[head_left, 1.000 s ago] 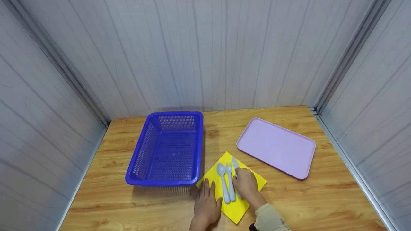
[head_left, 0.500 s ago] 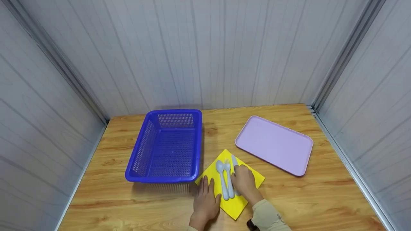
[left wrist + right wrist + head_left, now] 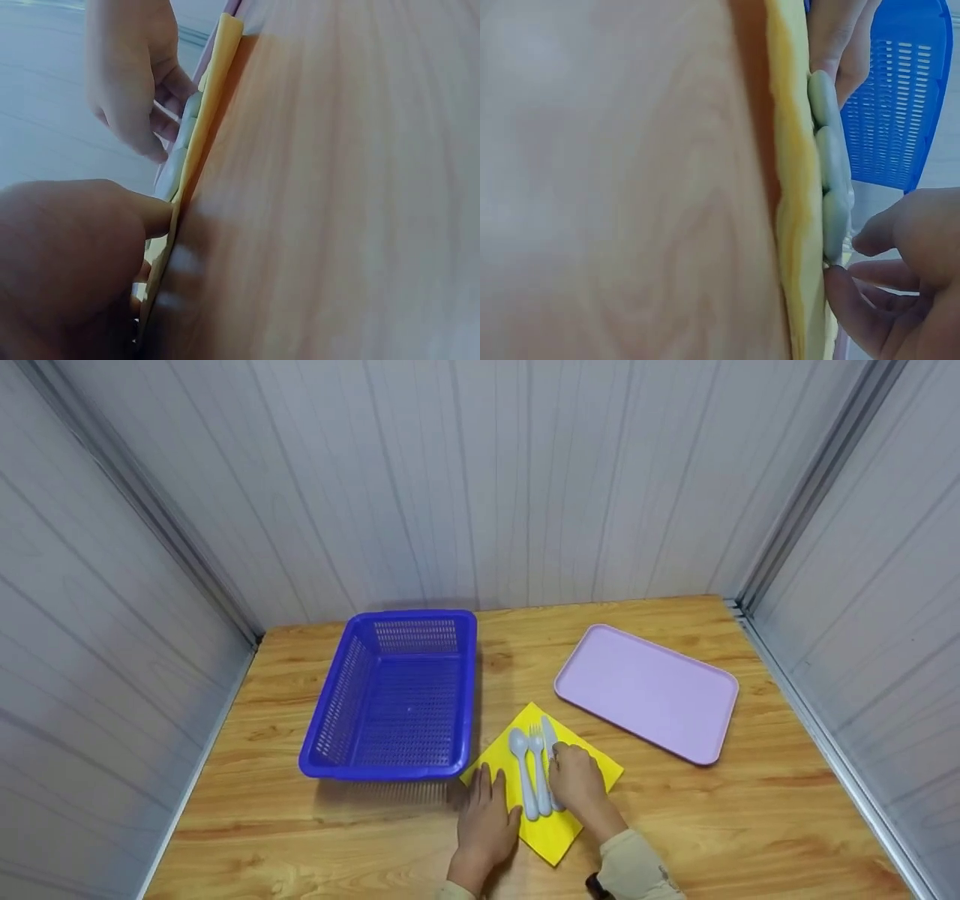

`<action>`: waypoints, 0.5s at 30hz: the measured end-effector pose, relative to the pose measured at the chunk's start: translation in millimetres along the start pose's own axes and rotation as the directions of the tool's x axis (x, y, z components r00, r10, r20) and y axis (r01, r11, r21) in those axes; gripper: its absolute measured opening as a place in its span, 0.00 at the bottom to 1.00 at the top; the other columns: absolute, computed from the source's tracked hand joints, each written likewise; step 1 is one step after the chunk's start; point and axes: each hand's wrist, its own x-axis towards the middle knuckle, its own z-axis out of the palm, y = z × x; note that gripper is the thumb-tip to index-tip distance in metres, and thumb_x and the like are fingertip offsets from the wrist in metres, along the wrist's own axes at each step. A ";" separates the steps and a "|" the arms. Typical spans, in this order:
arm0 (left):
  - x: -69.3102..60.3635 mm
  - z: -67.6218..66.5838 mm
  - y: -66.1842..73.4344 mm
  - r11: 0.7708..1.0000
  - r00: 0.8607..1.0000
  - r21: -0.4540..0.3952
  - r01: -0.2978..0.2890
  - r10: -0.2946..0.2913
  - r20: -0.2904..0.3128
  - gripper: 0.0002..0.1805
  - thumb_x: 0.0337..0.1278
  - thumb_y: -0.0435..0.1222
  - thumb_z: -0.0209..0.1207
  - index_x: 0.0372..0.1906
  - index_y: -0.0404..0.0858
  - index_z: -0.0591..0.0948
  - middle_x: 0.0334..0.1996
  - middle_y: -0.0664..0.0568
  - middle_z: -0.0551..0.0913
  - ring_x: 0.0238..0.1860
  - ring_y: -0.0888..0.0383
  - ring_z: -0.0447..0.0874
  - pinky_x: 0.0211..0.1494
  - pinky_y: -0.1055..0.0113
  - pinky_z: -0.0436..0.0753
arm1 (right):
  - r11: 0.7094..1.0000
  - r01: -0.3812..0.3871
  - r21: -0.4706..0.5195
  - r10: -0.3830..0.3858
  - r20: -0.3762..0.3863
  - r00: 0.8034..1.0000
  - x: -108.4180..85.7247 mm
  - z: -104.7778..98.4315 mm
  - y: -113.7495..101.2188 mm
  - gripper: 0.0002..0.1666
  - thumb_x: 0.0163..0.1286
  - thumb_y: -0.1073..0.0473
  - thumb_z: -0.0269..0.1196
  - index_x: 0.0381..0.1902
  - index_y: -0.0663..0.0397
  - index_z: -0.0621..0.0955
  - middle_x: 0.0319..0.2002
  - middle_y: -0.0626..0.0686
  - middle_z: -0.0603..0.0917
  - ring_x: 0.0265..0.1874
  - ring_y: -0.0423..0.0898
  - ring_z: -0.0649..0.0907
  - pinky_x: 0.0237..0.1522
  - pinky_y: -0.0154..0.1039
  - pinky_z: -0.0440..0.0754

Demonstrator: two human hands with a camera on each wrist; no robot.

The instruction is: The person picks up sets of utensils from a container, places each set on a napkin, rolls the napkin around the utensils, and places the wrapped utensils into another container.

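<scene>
A yellow napkin [image 3: 551,840] lies turned like a diamond on the table, in front of me. On it, side by side, are a pale grey spoon [image 3: 523,769], fork [image 3: 539,772] and knife [image 3: 548,729]. My left hand [image 3: 486,826] rests with straight fingers on the napkin's left corner, left of the spoon. Its thumb [image 3: 154,215] touches the napkin edge in the left wrist view. My right hand [image 3: 579,781] holds the knife by its handle, hiding part of it. In the right wrist view, that hand's fingers and thumb [image 3: 877,232] are at the outermost handle.
A blue plastic basket [image 3: 466,697] with perforated sides stands to the left, close to the napkin's left corner. A pink tray [image 3: 649,694] lies at the right, behind the napkin. Panel walls [image 3: 495,487] enclose the wooden table [image 3: 720,825] at the back and sides.
The knife handle has shifted slightly left, nearer the fork, with my right hand on it. My left hand stays on the napkin. The whole head view has shifted a little.
</scene>
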 end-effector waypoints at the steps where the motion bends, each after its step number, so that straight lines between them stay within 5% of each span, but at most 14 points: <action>1: 1.4 -0.6 1.4 1.000 1.000 -0.001 0.002 -0.002 -0.016 0.35 0.65 0.47 0.57 0.71 0.34 0.64 0.73 0.34 0.54 0.73 0.41 0.51 0.71 0.47 0.57 | 1.000 0.018 -0.010 -0.018 0.011 1.000 -3.9 -4.0 0.8 0.14 0.68 0.64 0.60 0.47 0.68 0.82 0.37 0.59 0.83 0.33 0.52 0.83 0.35 0.48 0.83; 5: 2.8 -4.0 8.1 0.999 0.995 0.010 -0.031 0.032 -0.099 0.30 0.62 0.42 0.62 0.67 0.36 0.71 0.68 0.36 0.64 0.69 0.38 0.60 0.66 0.44 0.64 | 0.985 0.159 -0.061 -0.150 0.139 0.979 -25.3 -23.8 6.6 0.18 0.68 0.70 0.57 0.55 0.66 0.79 0.48 0.62 0.80 0.47 0.58 0.81 0.49 0.53 0.79; 8: -6.5 -9.2 12.9 0.991 0.980 -0.014 -0.133 0.130 -0.148 0.21 0.62 0.35 0.60 0.60 0.38 0.77 0.59 0.41 0.75 0.61 0.42 0.71 0.62 0.47 0.71 | 0.957 0.288 -0.048 -0.265 0.272 0.925 -44.1 -39.1 14.5 0.25 0.64 0.75 0.57 0.60 0.62 0.76 0.56 0.63 0.76 0.55 0.59 0.77 0.56 0.55 0.75; 11: -21.1 -12.9 13.8 0.964 0.959 -0.043 -0.262 0.255 -0.127 0.18 0.57 0.30 0.59 0.54 0.38 0.81 0.51 0.47 0.80 0.56 0.48 0.76 0.60 0.52 0.73 | 0.935 0.356 -0.002 -0.331 0.362 0.872 -61.4 -51.8 24.9 0.32 0.58 0.80 0.58 0.61 0.60 0.76 0.61 0.63 0.73 0.60 0.59 0.73 0.60 0.56 0.71; 15: -34.9 -14.2 8.4 0.947 0.949 -0.050 -0.316 0.315 -0.024 0.22 0.51 0.30 0.63 0.55 0.41 0.80 0.54 0.51 0.80 0.61 0.49 0.73 0.65 0.54 0.69 | 0.904 0.427 -0.006 -0.399 0.345 0.850 -71.1 -55.0 37.3 0.28 0.55 0.79 0.60 0.54 0.60 0.79 0.55 0.59 0.78 0.56 0.56 0.77 0.56 0.53 0.75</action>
